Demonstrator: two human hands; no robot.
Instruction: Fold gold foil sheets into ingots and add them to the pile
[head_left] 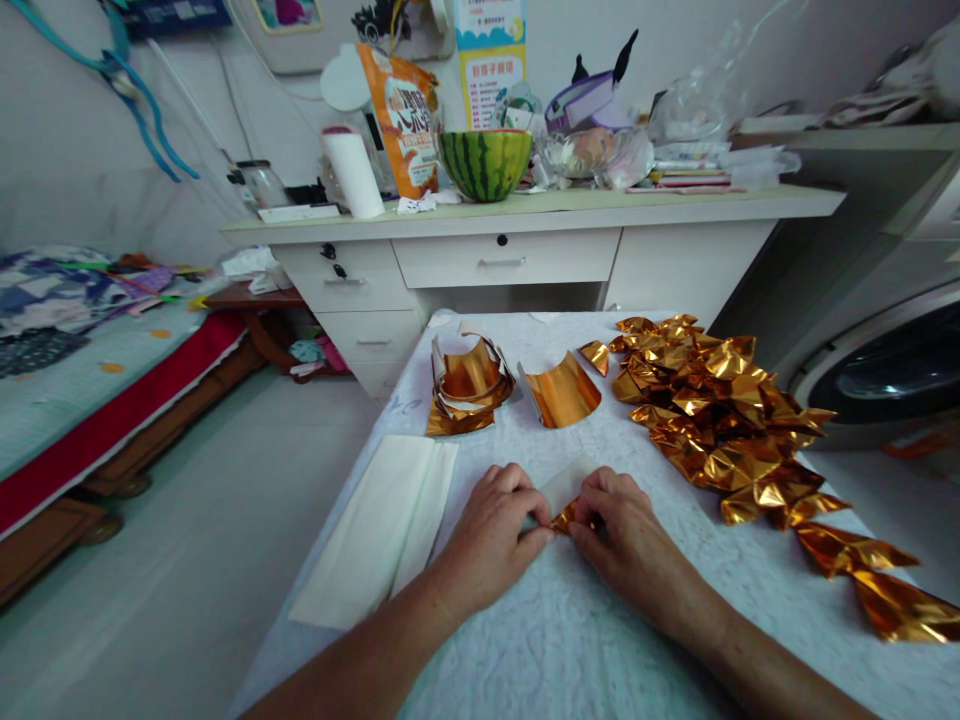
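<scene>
Low over the cloth-covered table [547,630], both my hands pinch one piece of gold foil paper [564,517] with a pale sheet [568,482] behind it. My left hand [499,535] grips its left edge between thumb and fingers. On the other side my right hand [622,535] is closed on the gold part, covering some of it. Beyond them stand a stack of curled gold foil sheets [469,385] and a single curved gold sheet [562,392]. To the right lies a heap of folded gold foil pieces [712,410]. Pale folded paper [375,530] lies left of my left hand.
Behind the table stands a white desk [510,262] carrying a cut watermelon [485,165], an orange snack bag [405,125] and a white paper roll [352,172]. A front-loading washing machine [885,350] is at the right, a bed [112,390] at the left.
</scene>
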